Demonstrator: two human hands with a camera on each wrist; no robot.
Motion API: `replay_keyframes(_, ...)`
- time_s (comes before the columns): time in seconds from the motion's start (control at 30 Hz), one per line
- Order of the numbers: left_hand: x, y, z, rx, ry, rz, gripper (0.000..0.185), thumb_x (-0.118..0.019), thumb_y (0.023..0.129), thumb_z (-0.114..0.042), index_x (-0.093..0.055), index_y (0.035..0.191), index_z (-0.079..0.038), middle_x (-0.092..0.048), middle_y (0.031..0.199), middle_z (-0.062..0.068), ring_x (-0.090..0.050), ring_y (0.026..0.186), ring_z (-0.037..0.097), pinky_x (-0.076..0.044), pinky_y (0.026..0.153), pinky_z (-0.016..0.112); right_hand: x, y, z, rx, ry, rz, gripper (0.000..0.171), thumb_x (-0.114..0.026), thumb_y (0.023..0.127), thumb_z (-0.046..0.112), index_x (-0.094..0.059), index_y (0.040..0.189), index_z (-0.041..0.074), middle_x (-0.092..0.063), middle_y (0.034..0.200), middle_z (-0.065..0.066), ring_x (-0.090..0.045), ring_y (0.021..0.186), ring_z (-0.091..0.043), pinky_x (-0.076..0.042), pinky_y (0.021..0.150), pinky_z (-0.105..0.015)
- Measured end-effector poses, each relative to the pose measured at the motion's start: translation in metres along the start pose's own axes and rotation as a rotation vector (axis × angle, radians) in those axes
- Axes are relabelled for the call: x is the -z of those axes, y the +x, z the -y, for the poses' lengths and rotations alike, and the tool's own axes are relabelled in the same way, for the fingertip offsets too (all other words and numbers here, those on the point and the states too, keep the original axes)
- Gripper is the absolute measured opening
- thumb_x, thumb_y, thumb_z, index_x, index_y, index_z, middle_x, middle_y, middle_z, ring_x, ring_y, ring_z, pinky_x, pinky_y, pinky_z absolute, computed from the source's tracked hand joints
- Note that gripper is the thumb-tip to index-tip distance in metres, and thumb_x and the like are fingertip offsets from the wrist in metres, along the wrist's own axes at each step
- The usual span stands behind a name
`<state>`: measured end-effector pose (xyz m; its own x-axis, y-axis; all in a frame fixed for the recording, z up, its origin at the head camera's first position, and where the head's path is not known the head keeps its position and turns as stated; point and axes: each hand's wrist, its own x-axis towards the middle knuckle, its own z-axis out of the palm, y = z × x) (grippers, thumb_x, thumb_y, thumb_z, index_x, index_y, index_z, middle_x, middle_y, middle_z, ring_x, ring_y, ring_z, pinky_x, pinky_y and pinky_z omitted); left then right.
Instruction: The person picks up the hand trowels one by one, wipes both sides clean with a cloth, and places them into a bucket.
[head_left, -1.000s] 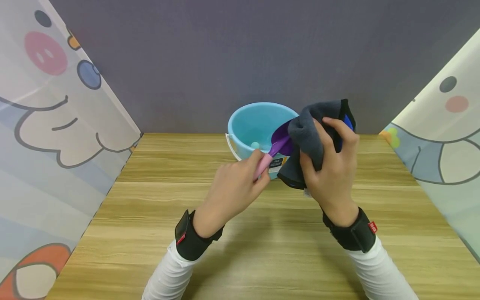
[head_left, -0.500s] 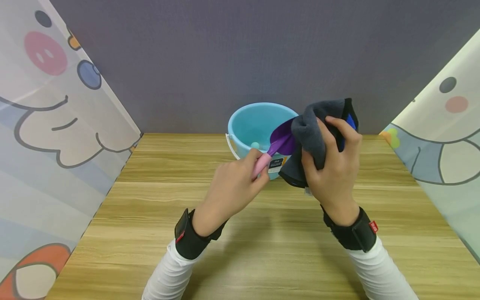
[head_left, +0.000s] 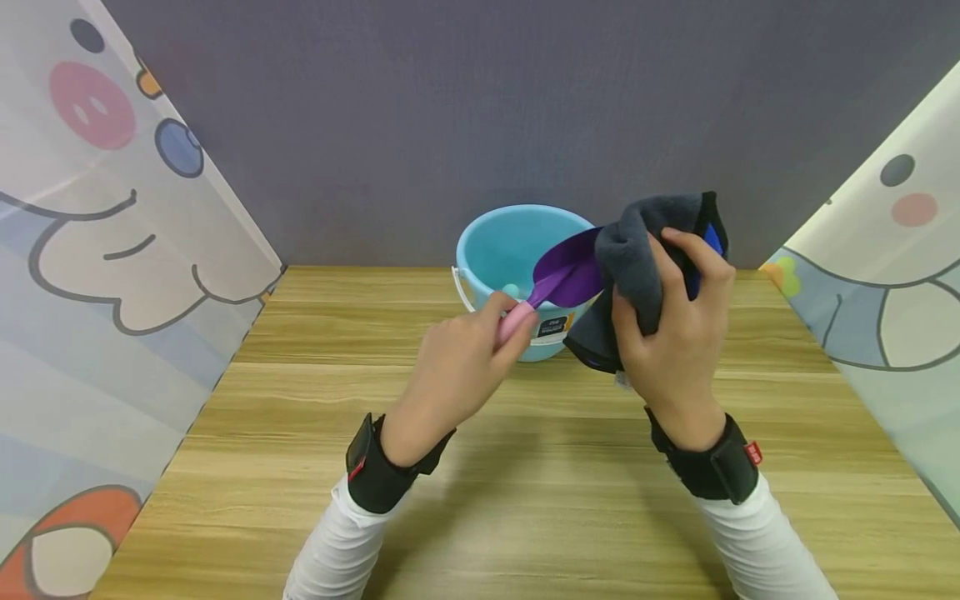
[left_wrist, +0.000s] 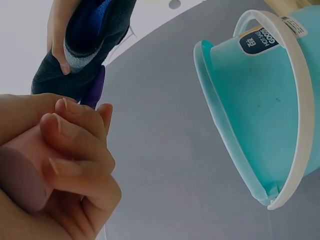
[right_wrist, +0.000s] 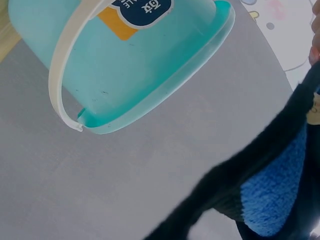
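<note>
In the head view my left hand (head_left: 453,367) grips the pink handle of a toy shovel (head_left: 566,275), its fingers curled round it. The shovel's purple blade points up and right, over the front right of the light blue bucket (head_left: 510,237). My right hand (head_left: 678,350) holds a bunched dark grey cloth (head_left: 630,258) against the blade's far end, hiding that end. The left wrist view shows the pink handle's end (left_wrist: 20,180) in the fist, with the cloth (left_wrist: 65,75) beyond. A blue side of the cloth (right_wrist: 272,190) appears in the right wrist view.
The bucket stands upright at the back of the wooden table (head_left: 480,533), near a grey panel (head_left: 480,108). Its white handle (left_wrist: 300,90) hangs down. A small pale green thing (head_left: 511,291) shows inside. Cartoon-printed sheets (head_left: 90,292) flank the table.
My right hand and the cloth have slid slightly right and up, so more of the purple blade shows. My left hand has shifted slightly left and up with the shovel.
</note>
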<state>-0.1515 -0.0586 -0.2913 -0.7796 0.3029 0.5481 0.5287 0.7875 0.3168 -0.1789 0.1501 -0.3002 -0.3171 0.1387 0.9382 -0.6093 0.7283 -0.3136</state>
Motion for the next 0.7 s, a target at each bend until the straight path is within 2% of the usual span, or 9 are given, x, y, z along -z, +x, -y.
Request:
replay_keyframes(0.3, 0.0004, 0.0021, 0.0033, 0.011, 0.021, -0.031, 0.027, -0.049, 0.096, -0.038, -0.063, 0.098, -0.016, -0.044, 0.053, -0.007, -0.042, 0.044, 0.010, -0.030, 0.042, 0.026, 0.0001, 0.0008, -0.0004, -0.015, 0.003, 0.015, 0.039, -0.057, 0.085, 0.033, -0.065, 0.116, 0.011, -0.051, 0.127, -0.011, -0.047, 0.116, -0.033, -0.040, 0.096, -0.044)
replay_keyframes(0.53, 0.0026, 0.0022, 0.0060, 0.026, 0.036, -0.073, 0.026, -0.049, 0.096, -0.037, -0.058, 0.087, -0.014, -0.042, 0.052, -0.005, -0.041, 0.044, 0.011, -0.029, 0.042, 0.027, -0.0007, 0.0015, 0.0033, -0.020, 0.013, 0.017, 0.040, -0.057, 0.085, 0.035, -0.065, 0.115, 0.009, -0.052, 0.126, -0.014, -0.047, 0.114, -0.036, -0.039, 0.096, -0.045)
replay_keyframes(0.7, 0.0040, 0.0022, 0.0081, 0.037, 0.037, -0.077, 0.027, -0.046, 0.097, -0.038, -0.056, 0.086, -0.015, -0.041, 0.053, -0.005, -0.041, 0.045, 0.010, -0.029, 0.042, 0.027, -0.0008, 0.0018, 0.0072, -0.031, 0.018, 0.022, 0.041, -0.057, 0.086, 0.036, -0.065, 0.114, 0.008, -0.052, 0.125, -0.015, -0.047, 0.114, -0.037, -0.039, 0.097, -0.046)
